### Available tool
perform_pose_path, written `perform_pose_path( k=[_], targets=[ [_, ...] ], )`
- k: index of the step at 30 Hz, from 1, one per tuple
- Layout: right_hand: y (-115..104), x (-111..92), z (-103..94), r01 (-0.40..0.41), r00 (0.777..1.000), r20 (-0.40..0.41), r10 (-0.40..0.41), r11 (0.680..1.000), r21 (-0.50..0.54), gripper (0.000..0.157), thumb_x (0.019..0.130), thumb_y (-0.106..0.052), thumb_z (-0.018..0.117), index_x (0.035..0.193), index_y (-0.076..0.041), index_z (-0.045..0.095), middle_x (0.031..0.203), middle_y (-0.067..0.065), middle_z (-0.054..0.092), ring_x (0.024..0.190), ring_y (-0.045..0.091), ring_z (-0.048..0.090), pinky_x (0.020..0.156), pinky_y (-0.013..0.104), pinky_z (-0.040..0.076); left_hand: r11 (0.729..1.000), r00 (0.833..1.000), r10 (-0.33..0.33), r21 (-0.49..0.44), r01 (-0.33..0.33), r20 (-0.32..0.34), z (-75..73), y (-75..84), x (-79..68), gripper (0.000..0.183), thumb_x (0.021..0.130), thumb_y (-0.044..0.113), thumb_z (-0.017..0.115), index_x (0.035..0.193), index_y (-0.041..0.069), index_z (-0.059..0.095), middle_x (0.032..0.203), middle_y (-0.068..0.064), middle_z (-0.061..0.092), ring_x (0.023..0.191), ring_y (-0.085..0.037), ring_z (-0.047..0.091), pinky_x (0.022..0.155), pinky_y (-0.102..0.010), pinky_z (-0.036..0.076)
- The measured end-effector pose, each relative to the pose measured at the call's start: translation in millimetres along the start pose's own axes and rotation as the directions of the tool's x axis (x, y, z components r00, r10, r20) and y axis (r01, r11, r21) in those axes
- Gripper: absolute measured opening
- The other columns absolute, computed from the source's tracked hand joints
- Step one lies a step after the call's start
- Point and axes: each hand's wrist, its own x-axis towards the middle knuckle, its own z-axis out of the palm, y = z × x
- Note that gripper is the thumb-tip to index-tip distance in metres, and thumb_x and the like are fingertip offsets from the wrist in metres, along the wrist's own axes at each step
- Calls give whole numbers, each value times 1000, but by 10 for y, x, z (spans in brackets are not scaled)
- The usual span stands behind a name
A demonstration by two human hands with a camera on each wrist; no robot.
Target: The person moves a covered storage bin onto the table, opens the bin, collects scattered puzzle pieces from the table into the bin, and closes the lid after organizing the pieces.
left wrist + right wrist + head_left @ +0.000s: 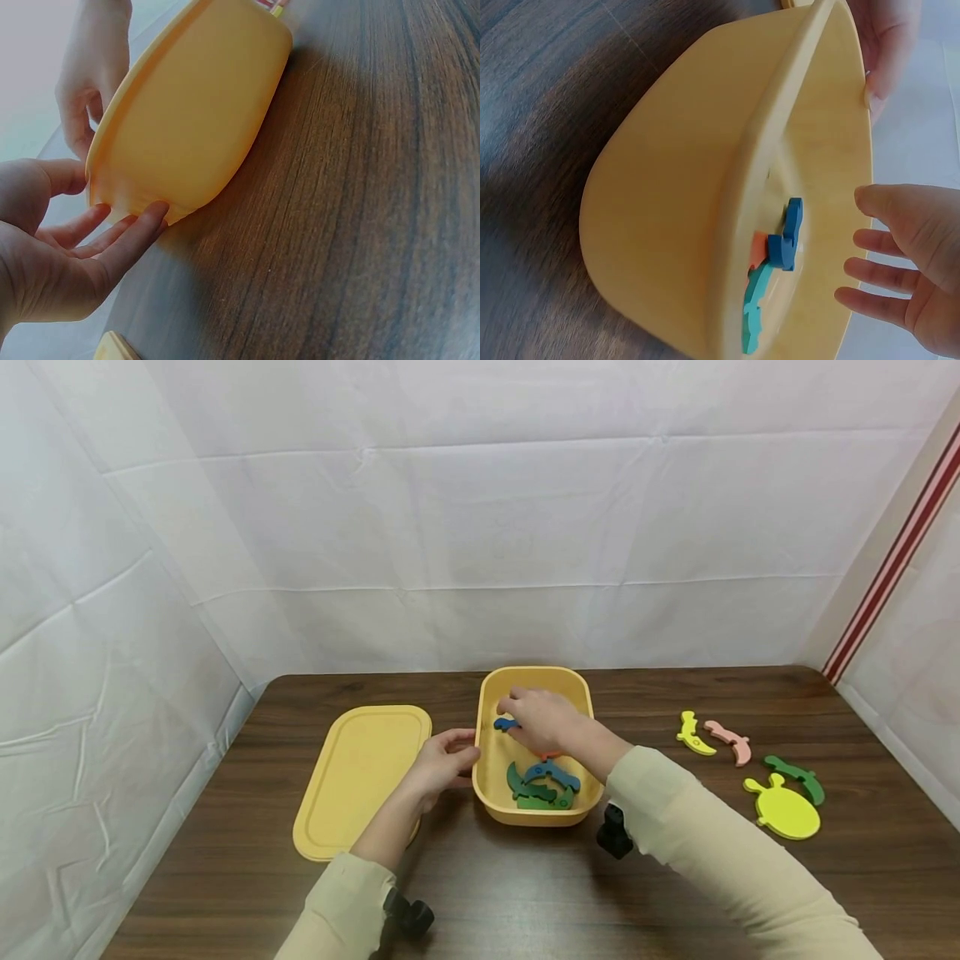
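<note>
A yellow plastic box [491, 752] holds several flat animal-like pieces. My left hand [442, 764] is at its left wall; in the left wrist view the thumb sits at the rim and the other fingers [135, 232] touch the outer side. My right hand [543, 718] reaches over the box. In the right wrist view its fingers [881, 277] are spread with nothing between them, apart from a dark blue piece [782, 253]. Green pieces [528, 789] and a blue piece [553, 772] lie at the box's near end. An orange-red piece [758, 247] is partly hidden.
A yellow lid [360, 777] lies flat on the dark wooden table [510, 893], left of the box. To the right are a yellow piece [693, 735], a pink piece [729, 742], a green piece [798, 777] and a round yellow-green turtle-like piece [787, 812]. White sheeting hangs behind.
</note>
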Motion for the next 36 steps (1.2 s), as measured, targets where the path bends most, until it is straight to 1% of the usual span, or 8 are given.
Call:
perform_pose_path(
  k=[5,10,14,18,22,24,30,36],
  targets=[
    [62,-34,3,-5,1000,-14,4,1000,-12,36,90,-30,57,123,-16,56,113,4,55,98,21,57,76,35,52,1000,1000,-6,4,5,8,-9,10,-1,40,91,7,52,130,-2,46,122,-25,54,100,-34,61,73,-42,56],
    [118,-89,-9,-4,999,-38,3,1000,-19,34,89,-29,59,120,-16,58,112,4,56,98,22,56,72,35,52,1000,999,-24,9,24,27,-15,93,-60,42,92,6,51,131,-4,43,124,-27,51,105,-38,58,76,-43,55],
    [156,-143,-28,0,998,-64,-1,1000,-18,33,88,-28,60,118,-15,59,111,5,57,98,22,57,75,37,52,999,999,-34,17,34,27,-25,123,-80,42,91,6,51,131,-5,43,125,-28,51,106,-39,57,78,-44,54],
    [208,-198,-34,7,996,-92,-10,999,-41,32,87,-29,61,116,-15,59,109,4,58,95,21,58,74,35,53,1000,999,-29,8,29,15,-33,72,-54,42,91,7,53,131,-2,44,125,-26,52,104,-37,58,77,-43,55],
    [273,-261,-54,9,993,-114,-16,998,-64,32,87,-28,63,116,-15,60,106,4,58,85,18,59,62,31,52,1000,1000,-15,6,15,6,-36,16,-24,42,91,8,53,131,-1,45,125,-25,52,104,-36,59,76,-43,55],
    [303,-296,-76,4,992,-125,-12,998,-62,32,86,-28,63,116,-15,60,105,5,58,83,17,59,59,30,52,1000,1000,-11,11,11,4,-37,3,-18,42,91,8,53,131,-1,45,124,-25,53,103,-36,59,75,-43,55],
    [434,-388,-103,-17,989,-151,8,998,-59,31,87,-28,63,115,-15,59,107,6,58,91,23,58,65,34,53,1000,1000,-17,15,17,-1,-37,6,-8,41,90,8,54,130,0,47,123,-23,54,101,-34,61,75,-41,55],
    [597,-478,-70,-53,984,-172,43,997,-56,32,86,-26,64,114,-12,60,104,8,58,85,24,59,65,37,53,1000,1000,-19,21,19,-1,-38,1,-1,40,91,9,54,129,0,47,122,-23,55,101,-33,61,75,-40,56]
  ],
)
